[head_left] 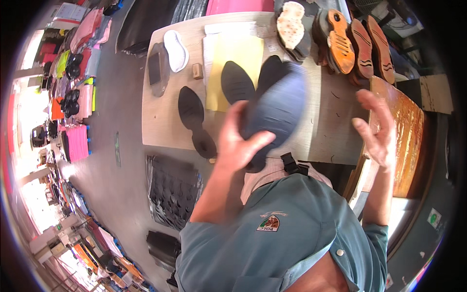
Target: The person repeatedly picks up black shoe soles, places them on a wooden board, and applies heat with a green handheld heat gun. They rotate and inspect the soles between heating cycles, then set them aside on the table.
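My left hand [238, 143] grips a black shoe sole [279, 104], thumb across its face and fingers behind. The sole is smeared by motion, so I cannot tell whether it is one or several together. At the right, my right hand [379, 131] is raised with its fingers apart and nothing in it. Left of the held sole, a dark sole [190, 107] lies at the table's near side. Another dark sole [236, 80] overlaps a yellow sheet [253, 51], and a further dark sole [269, 70] is partly hidden behind the held one.
The pale table [160, 129] carries a white sole-shaped piece [175, 51], a small wooden block [197, 71] and a phone [154, 68]. Orange and brown soles [340, 48] stand at the far right. A worn wooden board [404, 141] rises beside my right hand. Black sheets [174, 192] lie below left.
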### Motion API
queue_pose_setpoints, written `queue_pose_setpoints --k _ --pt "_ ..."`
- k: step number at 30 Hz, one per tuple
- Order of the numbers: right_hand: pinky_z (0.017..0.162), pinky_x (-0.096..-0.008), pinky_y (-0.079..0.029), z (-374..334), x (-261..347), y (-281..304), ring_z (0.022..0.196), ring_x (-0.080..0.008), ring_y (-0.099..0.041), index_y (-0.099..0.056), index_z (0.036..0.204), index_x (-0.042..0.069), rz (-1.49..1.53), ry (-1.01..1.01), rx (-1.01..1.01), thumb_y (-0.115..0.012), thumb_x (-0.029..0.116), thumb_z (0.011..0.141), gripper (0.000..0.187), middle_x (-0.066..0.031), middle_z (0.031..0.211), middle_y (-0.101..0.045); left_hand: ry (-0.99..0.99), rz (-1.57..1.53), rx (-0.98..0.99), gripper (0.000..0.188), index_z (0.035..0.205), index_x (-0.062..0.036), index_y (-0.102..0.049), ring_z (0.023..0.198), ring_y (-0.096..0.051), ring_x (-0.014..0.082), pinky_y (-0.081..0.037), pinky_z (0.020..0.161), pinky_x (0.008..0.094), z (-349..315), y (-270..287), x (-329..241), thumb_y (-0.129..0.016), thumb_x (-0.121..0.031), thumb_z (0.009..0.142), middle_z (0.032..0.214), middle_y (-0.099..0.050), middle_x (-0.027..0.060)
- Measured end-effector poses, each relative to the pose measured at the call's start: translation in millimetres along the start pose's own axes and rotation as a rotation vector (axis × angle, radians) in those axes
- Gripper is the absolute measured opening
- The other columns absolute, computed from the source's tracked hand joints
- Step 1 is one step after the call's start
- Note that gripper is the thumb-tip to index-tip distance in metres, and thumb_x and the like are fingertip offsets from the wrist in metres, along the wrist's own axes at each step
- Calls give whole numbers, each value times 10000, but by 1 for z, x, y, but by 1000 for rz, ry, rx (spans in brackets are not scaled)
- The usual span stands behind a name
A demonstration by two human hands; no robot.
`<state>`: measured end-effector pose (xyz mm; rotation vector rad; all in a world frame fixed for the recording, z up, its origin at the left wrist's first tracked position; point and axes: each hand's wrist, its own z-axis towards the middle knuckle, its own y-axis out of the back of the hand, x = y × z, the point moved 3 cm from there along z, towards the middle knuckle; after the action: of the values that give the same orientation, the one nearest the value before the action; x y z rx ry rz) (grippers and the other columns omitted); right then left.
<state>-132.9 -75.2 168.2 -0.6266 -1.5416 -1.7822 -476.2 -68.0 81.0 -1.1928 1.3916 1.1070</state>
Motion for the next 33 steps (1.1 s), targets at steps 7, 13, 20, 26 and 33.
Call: queue_pose_setpoints --k 7,13,20,26,33 --pt "995 -440 -559 11 -8 -95 1146 -374 -688 -667 1313 0 -85 -44 358 -800 185 908 464 -179 1263 -691 325 -217 -596 624 1474 -1 -536 1177 -665 246 -570 995 396 5 174 69 -821 -198 954 1351 -661 135" --pt "950 -405 -579 21 -56 -152 1052 -300 -735 -681 1311 10 28 -299 399 -776 259 953 447 -157 1153 -756 547 -214 -611 622 1427 32 -580 1195 -659 242 -557 1016 392 23 216 151 -812 -320 970 1342 -671 143" --pt "912 -342 -580 23 -107 -218 1015 -218 -740 -664 1350 -30 161 -641 387 -750 266 978 483 -150 1172 -767 631 101 -552 658 1419 87 -598 1208 -665 276 -535 1040 402 26 235 161 -786 -365 979 1384 -676 156" --pt "998 -417 -559 37 -140 -290 1124 -365 -723 -669 1273 -54 -17 -721 370 -760 414 912 598 -231 1140 -756 237 925 -682 524 1390 63 -632 1247 -639 313 -480 1095 423 37 218 113 -751 -250 986 1410 -651 204" --pt "912 -443 -580 20 -140 -346 985 -381 -726 -651 1174 -64 -310 -609 146 -859 386 840 598 -221 1049 -724 200 253 -322 655 1559 34 -458 1392 -559 346 -435 1176 441 51 57 130 -739 -171 1005 1553 -535 232"
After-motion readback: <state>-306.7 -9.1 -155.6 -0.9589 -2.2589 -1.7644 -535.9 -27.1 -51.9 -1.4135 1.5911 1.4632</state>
